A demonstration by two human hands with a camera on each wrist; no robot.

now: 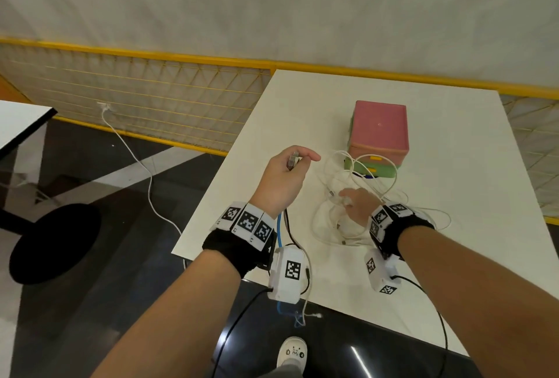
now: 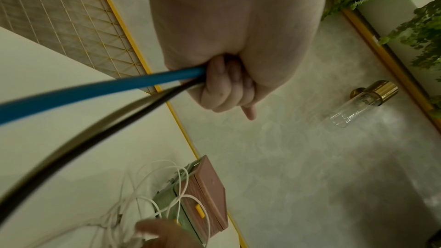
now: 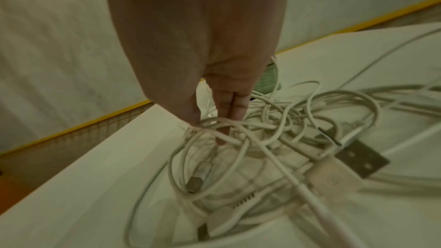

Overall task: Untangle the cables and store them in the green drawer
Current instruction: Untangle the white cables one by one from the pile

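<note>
The left hand (image 1: 282,179) is raised over the table's near-left edge, fingers curled round a blue cable (image 2: 95,90) and a black cable (image 2: 78,140), which hang below the wrist; their far ends are hidden. The right hand (image 1: 358,205) pinches strands of the white cable tangle (image 3: 262,150) on the white table (image 1: 453,196). Just beyond its fingertips the green drawer (image 1: 370,167) stands ajar, half masked by loops, under a pink drawer unit (image 1: 379,129). No readable writing.

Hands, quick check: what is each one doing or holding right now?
Left hand: raised, gripping a blue cable and a black cable.
Right hand: in the tangle of white cables, fingers pinching a strand.
</note>
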